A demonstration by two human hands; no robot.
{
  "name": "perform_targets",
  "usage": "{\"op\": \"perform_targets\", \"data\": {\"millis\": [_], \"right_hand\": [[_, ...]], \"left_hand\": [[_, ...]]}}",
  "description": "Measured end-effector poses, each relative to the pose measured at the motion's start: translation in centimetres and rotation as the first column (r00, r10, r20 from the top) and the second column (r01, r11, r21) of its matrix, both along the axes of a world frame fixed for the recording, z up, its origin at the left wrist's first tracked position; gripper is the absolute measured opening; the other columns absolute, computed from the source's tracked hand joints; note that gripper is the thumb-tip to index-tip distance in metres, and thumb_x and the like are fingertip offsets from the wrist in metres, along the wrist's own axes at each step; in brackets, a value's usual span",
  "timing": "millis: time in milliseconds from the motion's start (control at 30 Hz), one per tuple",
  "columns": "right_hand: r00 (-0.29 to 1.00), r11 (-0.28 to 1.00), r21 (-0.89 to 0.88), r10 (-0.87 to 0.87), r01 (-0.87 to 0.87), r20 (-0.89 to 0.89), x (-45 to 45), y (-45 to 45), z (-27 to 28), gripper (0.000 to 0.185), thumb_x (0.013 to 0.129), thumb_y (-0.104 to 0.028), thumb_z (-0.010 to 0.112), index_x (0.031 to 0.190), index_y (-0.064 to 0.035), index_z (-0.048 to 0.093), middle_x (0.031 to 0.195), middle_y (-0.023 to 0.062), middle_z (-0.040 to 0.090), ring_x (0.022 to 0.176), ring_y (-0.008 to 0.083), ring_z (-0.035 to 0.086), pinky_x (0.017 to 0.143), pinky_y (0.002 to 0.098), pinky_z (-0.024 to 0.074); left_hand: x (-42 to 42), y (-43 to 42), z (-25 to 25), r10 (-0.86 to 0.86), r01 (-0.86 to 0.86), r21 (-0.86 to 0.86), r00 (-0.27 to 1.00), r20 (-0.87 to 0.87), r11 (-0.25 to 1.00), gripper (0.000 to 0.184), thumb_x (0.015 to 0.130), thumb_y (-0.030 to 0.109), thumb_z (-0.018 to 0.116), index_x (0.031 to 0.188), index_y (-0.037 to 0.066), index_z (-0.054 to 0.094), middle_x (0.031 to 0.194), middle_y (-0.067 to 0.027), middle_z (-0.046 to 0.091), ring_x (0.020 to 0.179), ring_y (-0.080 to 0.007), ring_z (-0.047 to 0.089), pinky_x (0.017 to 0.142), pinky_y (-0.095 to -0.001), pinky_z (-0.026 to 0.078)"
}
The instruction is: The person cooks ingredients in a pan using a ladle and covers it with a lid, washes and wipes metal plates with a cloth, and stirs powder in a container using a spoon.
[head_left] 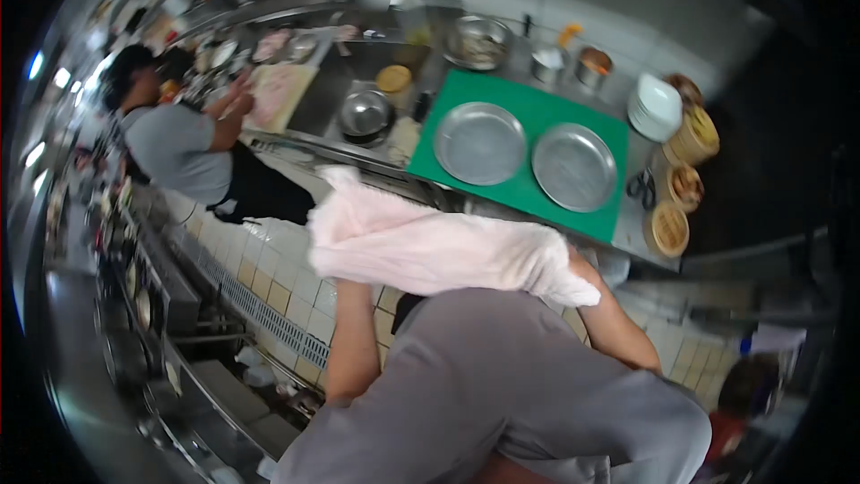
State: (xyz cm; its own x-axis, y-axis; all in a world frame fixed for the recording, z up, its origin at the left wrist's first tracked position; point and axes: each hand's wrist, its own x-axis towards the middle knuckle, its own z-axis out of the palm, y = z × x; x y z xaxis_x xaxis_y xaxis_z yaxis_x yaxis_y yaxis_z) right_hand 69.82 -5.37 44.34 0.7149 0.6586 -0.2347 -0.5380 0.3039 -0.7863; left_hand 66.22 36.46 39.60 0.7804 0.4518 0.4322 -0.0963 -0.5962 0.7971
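A pale pink cloth [430,246] is stretched sideways in front of my body, between my two forearms. My left hand is under the cloth's left end; only the wrist and forearm show. The cloth's right end covers most of my right hand [580,267], and its fingers are hidden. Beyond the cloth, two round metal plates [480,143] [573,168] lie side by side on a green mat [530,108] on the counter.
A sink [313,99] holds a metal bowl [365,114]. Right of the mat are stacked white dishes [655,108], black scissors [641,187] and round wooden containers [667,229]. Another person [179,148] stands at the left counter. Shelves with pans line the lower left.
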Motion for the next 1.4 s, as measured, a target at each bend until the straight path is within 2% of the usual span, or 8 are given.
{"op": "perform_targets", "data": {"millis": [133, 433, 867, 1033, 1167, 1233, 1300, 1400], "right_hand": [[0.901, 0.986, -0.012, 0.155, -0.164, 0.405, -0.9, -0.6, -0.1, 0.027, 0.093, -0.004, 0.067, 0.12, 0.0007, 0.069, 0.119, 0.0098, 0.069, 0.108, 0.016, 0.065, 0.094, 0.0306, 0.0514], [0.758, 0.864, -0.357, -0.489, 0.354, -0.431, 3.3, 6.9, -13.5, 0.05, 0.101, -0.045, 0.061, 0.114, 0.0028, 0.066, 0.108, 0.013, 0.069, 0.097, 0.0195, 0.066, 0.086, 0.0325, 0.0535], [0.889, 0.552, -0.74, -0.438, 0.385, 0.136, 12.3, 14.2, -21.5, 0.033, 0.092, -0.021, 0.056, 0.101, 0.0062, 0.071, 0.108, 0.0194, 0.07, 0.1, 0.027, 0.066, 0.087, 0.0427, 0.0502], [0.975, 0.404, -0.896, 0.038, 0.184, 0.217, 2.3, 16.9, -0.6, 0.042, 0.096, -0.027, 0.062, 0.116, 0.0087, 0.07, 0.107, 0.0179, 0.074, 0.098, 0.0217, 0.067, 0.089, 0.0353, 0.0512], [0.98, 0.637, -0.749, -0.183, 0.183, 0.084, -1.9, 13.7, 0.6, 0.036, 0.097, -0.03, 0.061, 0.108, 0.0021, 0.073, 0.096, 0.0148, 0.075, 0.097, 0.024, 0.069, 0.089, 0.038, 0.0532], [0.887, 0.859, -0.362, -0.436, 0.361, -0.15, -5.0, 12.1, 3.1, 0.035, 0.099, -0.033, 0.058, 0.112, -0.0022, 0.07, 0.094, 0.0135, 0.075, 0.1, 0.0274, 0.07, 0.087, 0.0441, 0.057], [0.703, 0.696, 0.14, -0.659, 0.705, -0.267, -9.4, 10.9, 4.5, 0.043, 0.102, -0.037, 0.049, 0.13, -0.0043, 0.059, 0.116, 0.0158, 0.071, 0.109, 0.0325, 0.068, 0.088, 0.052, 0.0588], [0.44, 0.309, -0.341, -0.352, 0.888, 0.826, -16.5, 6.5, -4.4, 0.056, 0.103, -0.041, 0.04, 0.144, -0.0045, 0.049, 0.138, 0.0185, 0.06, 0.122, 0.0314, 0.06, 0.107, 0.0473, 0.0485]], "left_hand": [[1.2, -1.6, 6.6, 0.254, -0.232, -0.246, 0.965, 0.063, 0.941, 0.035, 0.086, 0.038, 0.073, 0.103, 0.007, 0.069, 0.099, -0.0107, 0.071, 0.09, -0.0255, 0.068, 0.096, -0.0396, 0.049], [1.9, -0.2, 8.6, -0.195, 0.196, -0.011, 0.964, -0.18, 0.981, 0.034, 0.083, 0.04, 0.074, 0.095, 0.008, 0.07, 0.09, -0.0097, 0.07, 0.083, -0.0266, 0.068, 0.092, -0.0405, 0.049], [1.0, 6.1, 8.5, -0.369, 0.554, 0.284, 0.78, -0.506, 0.783, 0.034, 0.079, 0.043, 0.076, 0.083, 0.01, 0.07, 0.076, -0.0082, 0.068, 0.073, -0.028, 0.067, 0.087, -0.0418, 0.048], [0.9, 7.0, 18.7, -0.412, 0.509, 0.297, 0.848, -0.334, 0.808, 0.046, 0.068, 0.057, 0.079, 0.075, 0.012, 0.07, 0.065, -0.0101, 0.062, 0.067, -0.0283, 0.063, 0.076, -0.044, 0.049], [2.4, 4.6, 15.6, -0.776, 0.764, 0.14, 0.628, 0.062, 0.63, 0.039, 0.088, 0.027, 0.063, 0.107, -0.007, 0.061, 0.098, -0.018, 0.064, 0.09, -0.0293, 0.066, 0.084, -0.0407, 0.053], [2.6, 3.4, 14.6, -0.854, 0.857, 0.109, 0.476, 0.209, 0.504, 0.039, 0.092, 0.019, 0.06, 0.116, -0.011, 0.058, 0.107, -0.02, 0.064, 0.096, -0.0292, 0.066, 0.087, -0.0398, 0.053], [2.7, 1.6, 14.0, -0.861, 0.873, 0.082, 0.453, 0.234, 0.481, 0.04, 0.091, 0.019, 0.061, 0.117, -0.011, 0.058, 0.109, -0.0199, 0.063, 0.098, -0.0286, 0.065, 0.088, -0.0395, 0.053], [2.8, -1.2, 13.3, -0.859, 0.871, 0.042, 0.474, 0.194, 0.49, 0.043, 0.089, 0.018, 0.063, 0.119, -0.01, 0.057, 0.112, -0.0198, 0.063, 0.101, -0.0277, 0.065, 0.09, -0.0391, 0.053]]}}
